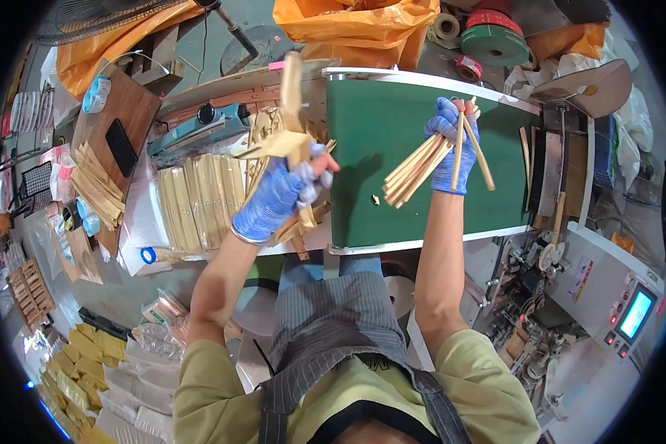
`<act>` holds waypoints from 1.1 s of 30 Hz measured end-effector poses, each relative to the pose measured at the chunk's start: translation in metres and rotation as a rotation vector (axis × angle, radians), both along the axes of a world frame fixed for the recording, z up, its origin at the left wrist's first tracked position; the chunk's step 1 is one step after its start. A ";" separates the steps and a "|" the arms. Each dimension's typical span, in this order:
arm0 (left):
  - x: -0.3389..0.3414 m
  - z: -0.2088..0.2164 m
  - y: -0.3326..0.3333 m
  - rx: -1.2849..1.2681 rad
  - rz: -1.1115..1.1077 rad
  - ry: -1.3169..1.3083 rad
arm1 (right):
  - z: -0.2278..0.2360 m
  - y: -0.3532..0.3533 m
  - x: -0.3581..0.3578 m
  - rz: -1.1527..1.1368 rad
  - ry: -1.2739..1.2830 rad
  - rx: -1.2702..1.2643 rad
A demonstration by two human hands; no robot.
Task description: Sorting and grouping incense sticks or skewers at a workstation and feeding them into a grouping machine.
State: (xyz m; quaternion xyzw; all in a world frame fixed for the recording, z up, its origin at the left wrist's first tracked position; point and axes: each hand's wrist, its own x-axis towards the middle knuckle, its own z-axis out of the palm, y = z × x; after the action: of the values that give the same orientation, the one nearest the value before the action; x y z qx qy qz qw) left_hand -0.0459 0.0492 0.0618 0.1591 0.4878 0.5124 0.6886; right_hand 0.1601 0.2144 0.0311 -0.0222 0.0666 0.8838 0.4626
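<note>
While the left hand grips blurred tan strips — the right hand clutches wooden sticks.

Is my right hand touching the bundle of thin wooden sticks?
Touching. The head view shows your right hand closed around the wooden sticks, most of them fanning out from the grip toward the lower left.

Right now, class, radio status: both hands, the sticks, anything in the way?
Left hand closed on blurred wooden pieces. Right hand closed on stick bundle, over green belt. Small scrap on belt, apparently no obstruction.
</note>
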 end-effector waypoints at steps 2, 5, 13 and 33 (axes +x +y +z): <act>-0.018 -0.008 -0.005 0.017 0.114 0.039 | 0.002 -0.001 0.005 -0.052 -0.152 0.062; -0.052 -0.075 -0.024 0.098 0.297 0.526 | 0.015 -0.010 0.016 -0.170 -0.664 0.236; -0.040 -0.202 -0.102 -0.467 -0.424 1.303 | -0.041 -0.042 0.034 -0.482 -1.909 0.731; 0.032 -0.226 -0.084 -0.856 -0.514 1.386 | -0.038 -0.076 0.008 -0.382 -1.949 0.695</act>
State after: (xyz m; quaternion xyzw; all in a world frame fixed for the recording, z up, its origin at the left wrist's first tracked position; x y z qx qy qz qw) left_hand -0.0141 -0.0347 -0.1645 0.2686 0.8992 -0.1010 0.3302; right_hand 0.1682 0.1380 -0.0071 -0.5787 -0.5892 0.3663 0.4287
